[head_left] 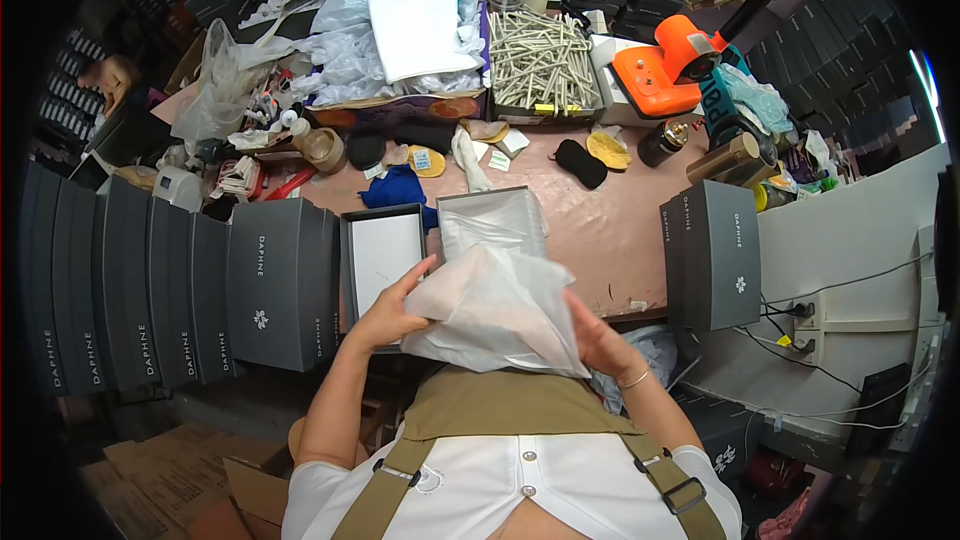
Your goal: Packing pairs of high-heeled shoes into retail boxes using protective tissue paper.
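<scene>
A loose bundle of thin white tissue paper [490,305] is held up close to my apron, at the near edge of the table. My left hand [392,312] grips its left edge, thumb in front and forefinger stretched up. On the other side my right hand [600,342] holds the paper, its fingertips partly hidden and slightly blurred. Pinkish shapes show through the sheet, too faint to name. Just beyond the bundle lies an open grey shoebox [492,202] lined with pale tissue. Left of it is another open grey box part [385,240] with a white inside.
Closed grey shoeboxes [280,285] stand in a row at the left, and more [712,255] at the right. Farther back are a box of paper sticks [541,55], plastic bags [340,35], an orange tool stand [655,75], a dark jar [662,143] and small cloth pieces [400,188].
</scene>
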`<state>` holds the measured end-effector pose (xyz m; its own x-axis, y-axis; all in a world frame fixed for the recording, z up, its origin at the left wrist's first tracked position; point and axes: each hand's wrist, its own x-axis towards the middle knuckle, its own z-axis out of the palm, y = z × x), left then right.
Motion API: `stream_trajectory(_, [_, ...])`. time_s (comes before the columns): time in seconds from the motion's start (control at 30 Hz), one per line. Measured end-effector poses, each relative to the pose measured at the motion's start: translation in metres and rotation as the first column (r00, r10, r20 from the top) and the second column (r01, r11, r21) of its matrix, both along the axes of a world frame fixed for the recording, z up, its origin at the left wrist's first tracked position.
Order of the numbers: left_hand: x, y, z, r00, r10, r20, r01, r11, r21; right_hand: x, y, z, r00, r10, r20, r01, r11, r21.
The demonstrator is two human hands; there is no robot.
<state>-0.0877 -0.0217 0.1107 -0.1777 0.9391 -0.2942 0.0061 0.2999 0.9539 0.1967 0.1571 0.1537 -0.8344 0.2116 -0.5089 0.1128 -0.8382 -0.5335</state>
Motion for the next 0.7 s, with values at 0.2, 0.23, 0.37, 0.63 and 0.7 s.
stream_trajectory(0.2, [-0.006,0.087,-0.035,0.833,0.434,0.342,-0.372,0.898,-0.234,-0.057,-0.001,-0.062,0.964,0.036,0.264,-0.248,0.488,0.837])
stream_trajectory(0.23, [0.006,0.102,-0.045,0.748,0.507,0.429,-0.471,0.86,-0.195,-0.065,0.005,-0.086,0.956,-0.02,0.292,-0.242,0.509,0.826])
stream_trajectory(0.37, [0.07,0.128,-0.139,0.935,0.344,-0.087,-0.352,0.93,-0.104,-0.078,-0.008,-0.181,0.96,-0.157,0.231,-0.234,0.001,0.972])
stream_trajectory(0.63, [0.103,0.123,-0.155,0.888,0.337,-0.313,-0.34,0.939,0.046,-0.002,0.032,-0.186,0.788,-0.089,0.609,-0.352,0.746,0.566])
stream_trajectory(0.7, [0.103,0.119,-0.135,0.862,0.308,-0.402,-0.331,0.943,0.014,-0.011,0.022,-0.221,0.846,-0.023,0.533,-0.203,0.91,0.361])
